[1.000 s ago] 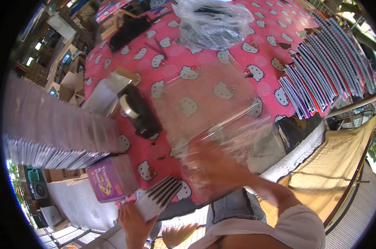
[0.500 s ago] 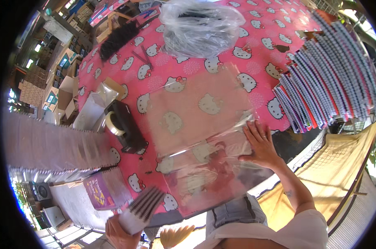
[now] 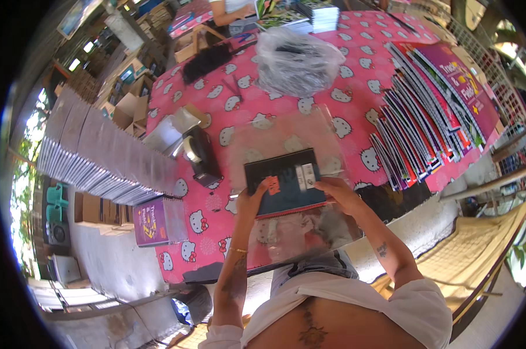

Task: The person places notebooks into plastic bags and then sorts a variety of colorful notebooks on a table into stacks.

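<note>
I hold a dark book (image 3: 285, 181) with a red edge over a clear plastic sheet (image 3: 286, 145) that lies on the pink cartoon-cat tablecloth (image 3: 356, 87). My left hand (image 3: 252, 199) grips the book's lower left corner. My right hand (image 3: 338, 192) grips its lower right edge. The book's back cover, with small stickers on it, faces up. The plastic sheet reaches over the table's near edge toward my lap.
A black tape dispenser (image 3: 200, 156) stands left of the sheet. A long row of wrapped books (image 3: 100, 157) runs along the left, and a purple book (image 3: 152, 221) lies below it. Fanned purple books (image 3: 426, 110) cover the right. A crumpled clear bag (image 3: 298, 61) sits at the back.
My left hand brought the book up from the lower left onto the plastic sheet. My right hand left the sheet and took the book's right edge.
</note>
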The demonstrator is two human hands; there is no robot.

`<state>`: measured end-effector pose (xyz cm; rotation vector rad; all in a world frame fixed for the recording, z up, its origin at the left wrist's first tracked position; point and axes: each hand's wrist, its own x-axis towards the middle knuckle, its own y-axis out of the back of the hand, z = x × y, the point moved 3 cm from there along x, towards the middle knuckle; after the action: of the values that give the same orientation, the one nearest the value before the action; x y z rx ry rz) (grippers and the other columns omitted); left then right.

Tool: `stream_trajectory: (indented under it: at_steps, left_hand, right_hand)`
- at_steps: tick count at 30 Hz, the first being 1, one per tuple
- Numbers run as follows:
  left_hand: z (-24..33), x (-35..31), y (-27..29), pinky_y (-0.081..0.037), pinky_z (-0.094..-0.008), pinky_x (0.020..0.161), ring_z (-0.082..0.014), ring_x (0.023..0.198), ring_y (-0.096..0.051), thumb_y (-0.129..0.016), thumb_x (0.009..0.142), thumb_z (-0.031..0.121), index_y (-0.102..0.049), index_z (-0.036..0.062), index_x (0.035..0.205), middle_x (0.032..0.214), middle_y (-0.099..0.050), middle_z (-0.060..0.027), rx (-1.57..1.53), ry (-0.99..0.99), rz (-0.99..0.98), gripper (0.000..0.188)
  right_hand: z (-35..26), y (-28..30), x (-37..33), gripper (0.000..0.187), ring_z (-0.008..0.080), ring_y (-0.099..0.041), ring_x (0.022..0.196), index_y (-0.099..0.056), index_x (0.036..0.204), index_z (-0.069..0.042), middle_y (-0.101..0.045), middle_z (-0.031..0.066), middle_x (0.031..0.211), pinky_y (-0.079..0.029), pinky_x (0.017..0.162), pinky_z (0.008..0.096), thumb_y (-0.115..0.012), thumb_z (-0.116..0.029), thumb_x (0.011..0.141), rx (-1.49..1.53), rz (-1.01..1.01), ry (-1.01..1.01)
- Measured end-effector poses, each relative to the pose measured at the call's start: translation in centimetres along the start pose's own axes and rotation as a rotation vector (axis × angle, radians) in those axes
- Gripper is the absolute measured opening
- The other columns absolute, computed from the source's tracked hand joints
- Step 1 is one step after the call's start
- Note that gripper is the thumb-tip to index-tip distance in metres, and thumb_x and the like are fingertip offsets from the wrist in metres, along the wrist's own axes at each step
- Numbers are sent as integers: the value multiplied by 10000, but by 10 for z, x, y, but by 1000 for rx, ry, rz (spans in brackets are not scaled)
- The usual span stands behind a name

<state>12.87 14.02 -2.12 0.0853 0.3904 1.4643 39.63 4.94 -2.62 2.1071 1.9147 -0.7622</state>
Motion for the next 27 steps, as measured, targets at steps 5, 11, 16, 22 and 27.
stream_trajectory:
  at_steps: [5,11,16,22,27]
  left_hand:
    - [-3,1,-21,-512,-441,763,-400,864,-670,-691,753,655,-666,-56,902,915,-675,-257,597,17,170,727]
    - [-30,-55,35,-472,-472,678,-362,742,-581,-777,731,463,-611,31,816,750,-580,-148,292,-341,131,471]
    - [-64,-133,66,-480,-418,654,-291,764,-603,-768,790,280,-581,117,877,758,-606,-72,644,-840,-281,263]
    - [-66,-134,63,-490,-440,721,-291,844,-606,-691,844,223,-594,132,917,837,-618,-48,650,-625,-396,152]
    - [-73,-131,59,-489,-446,739,-302,871,-616,-692,857,274,-594,125,963,866,-631,-60,817,-579,-375,207]
  right_hand:
    - [12,28,23,423,85,-555,737,-694,1056,-11,-604,1,825,-460,642,276,-702,-393,877,-310,39,61]
    - [8,29,-42,214,142,-580,690,-562,871,-72,-597,29,776,-490,634,332,-747,-71,764,-677,179,629]
    - [56,25,-73,200,338,-631,746,-635,936,-111,-648,114,827,-505,697,443,-743,-202,794,-1173,-439,839]
    - [40,-3,-81,160,353,-641,789,-638,972,-101,-659,123,810,-488,701,470,-679,-176,838,-1283,-315,737]
    - [35,-5,-85,192,365,-645,797,-618,1006,-64,-655,160,836,-485,708,443,-673,-175,860,-1351,-472,776]
